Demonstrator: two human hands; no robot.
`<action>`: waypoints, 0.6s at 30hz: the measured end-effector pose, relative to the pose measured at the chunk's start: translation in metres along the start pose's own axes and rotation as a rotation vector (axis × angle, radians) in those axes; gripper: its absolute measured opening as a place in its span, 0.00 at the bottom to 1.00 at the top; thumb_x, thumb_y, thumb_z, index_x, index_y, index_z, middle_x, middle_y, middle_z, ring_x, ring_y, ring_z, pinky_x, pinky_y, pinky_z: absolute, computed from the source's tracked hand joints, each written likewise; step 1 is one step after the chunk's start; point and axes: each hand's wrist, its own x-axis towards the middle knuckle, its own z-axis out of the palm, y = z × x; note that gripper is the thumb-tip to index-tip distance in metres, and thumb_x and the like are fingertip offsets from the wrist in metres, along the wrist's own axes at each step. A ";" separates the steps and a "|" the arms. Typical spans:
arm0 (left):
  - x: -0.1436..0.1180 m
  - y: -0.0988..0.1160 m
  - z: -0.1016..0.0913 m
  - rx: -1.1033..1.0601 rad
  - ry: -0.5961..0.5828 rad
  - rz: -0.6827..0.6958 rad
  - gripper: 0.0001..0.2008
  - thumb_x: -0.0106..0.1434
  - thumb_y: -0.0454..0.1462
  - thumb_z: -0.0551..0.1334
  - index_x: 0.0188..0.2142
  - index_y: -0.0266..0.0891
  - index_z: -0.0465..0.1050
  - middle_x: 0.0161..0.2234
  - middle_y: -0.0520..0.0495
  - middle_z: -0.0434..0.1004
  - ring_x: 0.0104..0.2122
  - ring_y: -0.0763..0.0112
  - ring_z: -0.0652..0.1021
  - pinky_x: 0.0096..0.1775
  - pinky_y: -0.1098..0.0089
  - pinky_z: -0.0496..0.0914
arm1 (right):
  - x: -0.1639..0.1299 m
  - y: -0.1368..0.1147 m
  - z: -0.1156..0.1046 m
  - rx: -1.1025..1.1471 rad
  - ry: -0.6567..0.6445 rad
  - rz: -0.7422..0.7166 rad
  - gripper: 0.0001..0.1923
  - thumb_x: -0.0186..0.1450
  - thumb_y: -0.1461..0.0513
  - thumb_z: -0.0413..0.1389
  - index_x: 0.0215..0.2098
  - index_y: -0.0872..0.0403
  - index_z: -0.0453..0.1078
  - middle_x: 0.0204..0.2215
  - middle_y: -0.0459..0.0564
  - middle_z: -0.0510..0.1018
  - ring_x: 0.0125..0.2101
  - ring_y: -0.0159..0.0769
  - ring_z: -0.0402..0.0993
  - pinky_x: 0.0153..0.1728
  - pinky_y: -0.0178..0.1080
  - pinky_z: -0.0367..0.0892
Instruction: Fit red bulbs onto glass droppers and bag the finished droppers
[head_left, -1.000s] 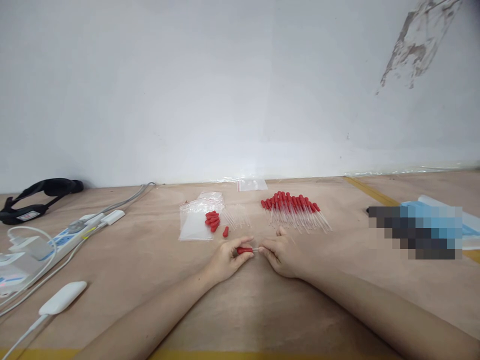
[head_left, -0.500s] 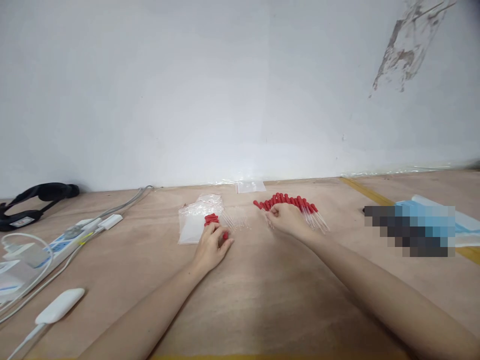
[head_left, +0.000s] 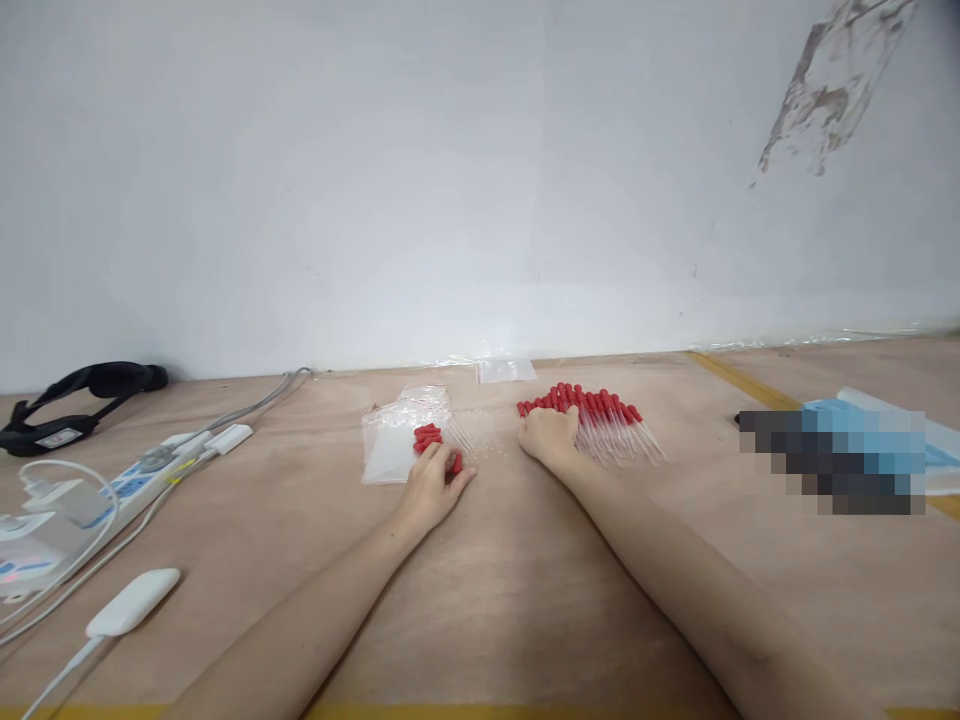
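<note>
My left hand (head_left: 435, 488) rests on the table with its thumb stretched away from the fingers. Its fingertips touch a small pile of red rubber bulbs (head_left: 427, 437), and one bulb shows in the gap by the thumb. Just beyond lie loose clear thin tubes (head_left: 474, 432), side by side. At the left end of a slanting row of droppers (head_left: 611, 415), each a red bulb on a clear tube, is my right hand (head_left: 550, 434). It is palm down, and most of its fingers are hidden, so whether it holds a dropper does not show.
Clear zip bags (head_left: 388, 455) lie left of the bulbs; another small bag (head_left: 506, 371) is by the wall. On the left are a power strip (head_left: 124, 495) with cables, a white adapter (head_left: 133, 602) and a black strap (head_left: 82, 395). A blue mask (head_left: 847, 425) lies right.
My right hand has turned over and moved slightly forward against the row's left end, where a dropper's bulb stuck out from it before. My left hand stays by the bulbs. The view has shifted slightly.
</note>
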 end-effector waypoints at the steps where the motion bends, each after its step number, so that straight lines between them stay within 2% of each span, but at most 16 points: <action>1: 0.001 -0.001 0.001 0.004 -0.004 -0.010 0.08 0.56 0.39 0.59 0.35 0.38 0.66 0.29 0.50 0.66 0.28 0.71 0.70 0.30 0.70 0.67 | -0.001 -0.001 -0.001 0.002 0.001 -0.011 0.15 0.59 0.60 0.46 0.29 0.61 0.71 0.29 0.62 0.76 0.31 0.45 0.72 0.41 0.48 0.44; 5: -0.001 0.002 0.001 0.017 0.022 -0.015 0.09 0.57 0.34 0.57 0.39 0.38 0.64 0.31 0.48 0.69 0.30 0.69 0.72 0.32 0.69 0.67 | -0.004 -0.012 -0.004 0.032 -0.007 -0.054 0.18 0.60 0.56 0.44 0.34 0.58 0.71 0.32 0.59 0.76 0.35 0.44 0.71 0.42 0.46 0.46; 8: -0.006 0.008 -0.006 0.046 0.008 0.054 0.10 0.57 0.32 0.56 0.40 0.39 0.65 0.33 0.48 0.70 0.34 0.67 0.71 0.36 0.67 0.67 | -0.004 -0.024 -0.004 0.064 -0.064 -0.050 0.17 0.59 0.55 0.46 0.34 0.57 0.71 0.32 0.57 0.76 0.35 0.43 0.71 0.41 0.44 0.50; 10: -0.008 0.011 -0.010 0.049 -0.036 0.097 0.09 0.58 0.33 0.55 0.39 0.39 0.67 0.33 0.47 0.69 0.36 0.66 0.71 0.39 0.66 0.66 | -0.002 -0.030 -0.002 0.077 -0.101 -0.038 0.16 0.57 0.56 0.48 0.34 0.58 0.71 0.33 0.58 0.76 0.36 0.43 0.71 0.41 0.45 0.51; 13: -0.009 0.010 -0.012 0.016 -0.089 0.073 0.08 0.59 0.38 0.55 0.37 0.40 0.71 0.33 0.47 0.67 0.36 0.66 0.71 0.39 0.66 0.67 | 0.003 -0.034 -0.001 0.096 -0.151 -0.004 0.16 0.56 0.57 0.50 0.35 0.59 0.71 0.36 0.60 0.75 0.37 0.44 0.71 0.42 0.46 0.52; 18: -0.007 0.007 -0.009 -0.047 -0.094 0.037 0.07 0.59 0.38 0.56 0.33 0.39 0.72 0.32 0.48 0.66 0.34 0.68 0.70 0.37 0.67 0.67 | 0.013 -0.037 0.001 0.137 -0.255 0.060 0.17 0.51 0.60 0.54 0.38 0.59 0.71 0.37 0.61 0.75 0.39 0.47 0.70 0.41 0.45 0.56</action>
